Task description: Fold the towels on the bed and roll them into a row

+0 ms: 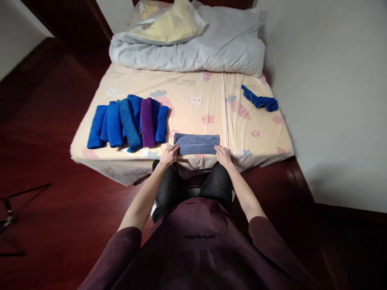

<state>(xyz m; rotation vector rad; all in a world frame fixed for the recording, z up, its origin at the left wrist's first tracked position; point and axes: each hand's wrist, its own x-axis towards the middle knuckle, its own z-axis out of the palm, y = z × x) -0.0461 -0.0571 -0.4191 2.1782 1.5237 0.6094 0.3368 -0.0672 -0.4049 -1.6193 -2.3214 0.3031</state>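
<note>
A grey-blue towel, folded into a long narrow strip, lies flat at the front edge of the bed in front of me. At its left end, my left hand is closed on the near corner. My right hand holds the near right corner in the same way, with its fingertips over the cloth. A fold line runs along the strip between my hands. To the left lie several rolled or folded towels: blue ones, a teal one and a purple one.
The bed has a cream sheet with carrot prints. A crumpled blue cloth with green edging lies at its right side. A grey quilt and a yellow bundle in clear plastic are at the back. A wall stands on the right.
</note>
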